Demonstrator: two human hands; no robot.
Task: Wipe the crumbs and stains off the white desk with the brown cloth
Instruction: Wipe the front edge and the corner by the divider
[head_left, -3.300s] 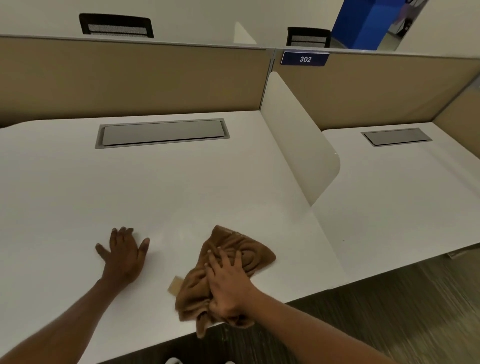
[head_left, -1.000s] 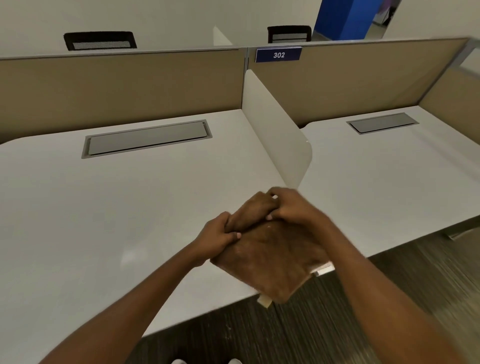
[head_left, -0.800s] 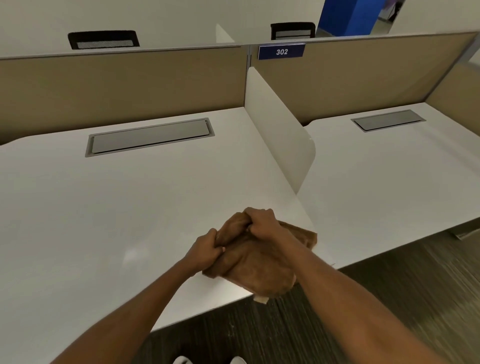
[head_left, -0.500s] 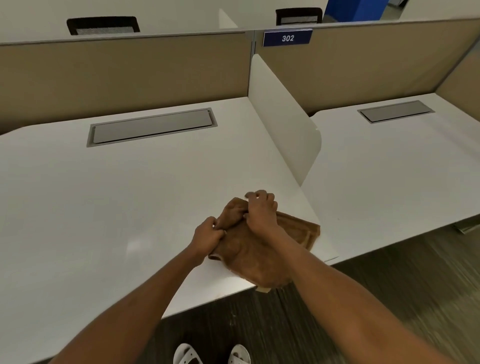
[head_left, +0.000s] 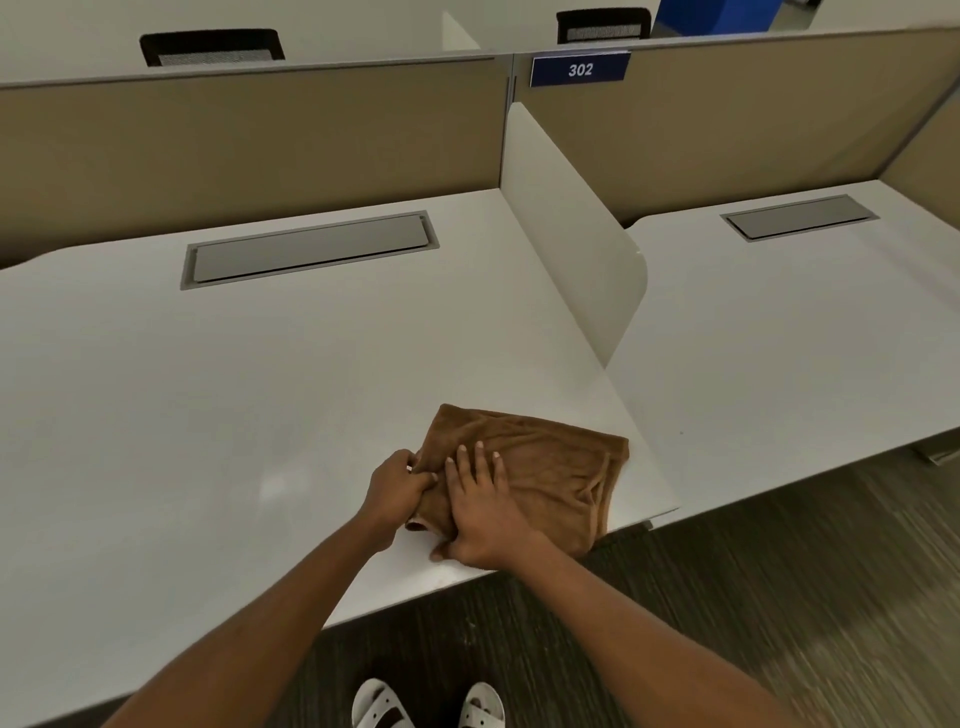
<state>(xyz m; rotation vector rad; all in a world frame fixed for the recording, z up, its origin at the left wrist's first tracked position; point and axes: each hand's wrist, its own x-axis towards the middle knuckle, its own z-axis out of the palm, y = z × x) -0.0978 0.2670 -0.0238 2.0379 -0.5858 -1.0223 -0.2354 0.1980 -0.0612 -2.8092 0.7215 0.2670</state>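
The brown cloth (head_left: 540, 467) lies folded flat on the white desk (head_left: 260, 389), near the desk's front right corner. One corner of it hangs slightly over the front edge. My left hand (head_left: 397, 486) pinches the cloth's left edge with closed fingers. My right hand (head_left: 480, 512) rests palm down on the cloth's left part, fingers spread and pressing it onto the desk. I can make out no crumbs or stains on the desk surface.
A white divider panel (head_left: 566, 228) stands upright at the desk's right side, with a second white desk (head_left: 779, 338) beyond it. A grey cable hatch (head_left: 311, 249) sits at the back. Tan partition walls (head_left: 249, 145) close the rear. Dark floor and my white sandals (head_left: 426, 704) are below.
The cloth went from bunched in both hands above the desk edge to spread flat on the desk. My right hand opened and now presses on it; my left keeps its pinch.
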